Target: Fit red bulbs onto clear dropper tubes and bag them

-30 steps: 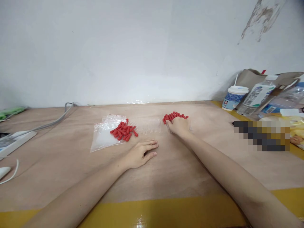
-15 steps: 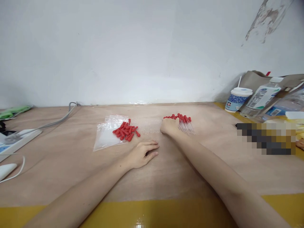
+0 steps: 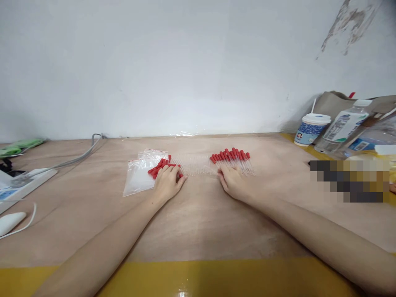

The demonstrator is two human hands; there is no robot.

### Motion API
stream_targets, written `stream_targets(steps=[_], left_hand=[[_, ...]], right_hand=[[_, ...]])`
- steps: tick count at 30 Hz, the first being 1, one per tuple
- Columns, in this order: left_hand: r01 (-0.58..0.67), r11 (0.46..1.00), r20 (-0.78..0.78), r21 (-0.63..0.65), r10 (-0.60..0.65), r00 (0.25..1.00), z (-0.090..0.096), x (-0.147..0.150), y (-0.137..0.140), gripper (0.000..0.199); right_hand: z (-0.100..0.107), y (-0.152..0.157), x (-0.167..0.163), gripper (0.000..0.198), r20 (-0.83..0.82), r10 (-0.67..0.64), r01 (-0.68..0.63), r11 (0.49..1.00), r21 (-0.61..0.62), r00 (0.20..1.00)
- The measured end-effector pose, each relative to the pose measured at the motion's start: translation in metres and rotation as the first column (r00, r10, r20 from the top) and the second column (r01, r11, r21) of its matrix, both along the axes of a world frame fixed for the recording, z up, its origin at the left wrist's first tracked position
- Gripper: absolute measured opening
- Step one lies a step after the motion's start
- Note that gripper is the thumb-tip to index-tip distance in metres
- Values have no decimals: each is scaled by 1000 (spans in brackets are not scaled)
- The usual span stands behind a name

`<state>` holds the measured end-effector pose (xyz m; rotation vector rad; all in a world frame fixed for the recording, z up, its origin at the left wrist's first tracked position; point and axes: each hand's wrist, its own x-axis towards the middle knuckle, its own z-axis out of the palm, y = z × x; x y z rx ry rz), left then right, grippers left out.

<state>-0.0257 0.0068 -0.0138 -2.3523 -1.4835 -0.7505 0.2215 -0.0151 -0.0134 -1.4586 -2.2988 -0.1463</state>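
Left hand (image 3: 167, 181) over red bulbs (image 3: 157, 166), bags (image 3: 136, 178) leftward, cup (image 3: 312, 130) far right

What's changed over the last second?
The left hand has moved forward and left onto the loose red teardrop-shaped bulbs. The right hand has drawn back, uncovering more slender, red-topped clear tubes; neither grip is clear. The flat clear plastic bags stayed put.

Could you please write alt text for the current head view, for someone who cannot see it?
A person's left hand covers part of a pile of red bulbs by plastic bags; the right hand is at a row of red-topped tubes. Clear tubes lie between, with a cup and bottle farther right.
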Motion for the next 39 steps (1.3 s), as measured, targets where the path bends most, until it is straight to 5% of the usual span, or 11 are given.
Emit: stream_targets(steps=[7, 13, 16, 21, 39], left_hand=[[-34, 999, 26, 39, 33, 999, 2, 2, -9, 11], [303, 950, 67, -71, -299, 952, 7, 9, -31, 21], [376, 914, 57, -152, -372, 927, 7, 12, -36, 23], [375, 920, 61, -115, -370, 927, -1, 18, -34, 36], [453, 878, 373, -155, -372, 850, -9, 31, -32, 21]], right_hand=[[-18, -17, 14, 25, -107, 221, -203, 967, 154, 970], [-14, -21, 14, 21, -131, 220, -199, 968, 156, 967], [-15, -20, 15, 23, -131, 230, -210, 966, 152, 964], [-17, -19, 15, 22, -99, 211, -196, 970, 145, 973], [-13, -27, 1, 20, -347, 307, -276, 951, 139, 886]])
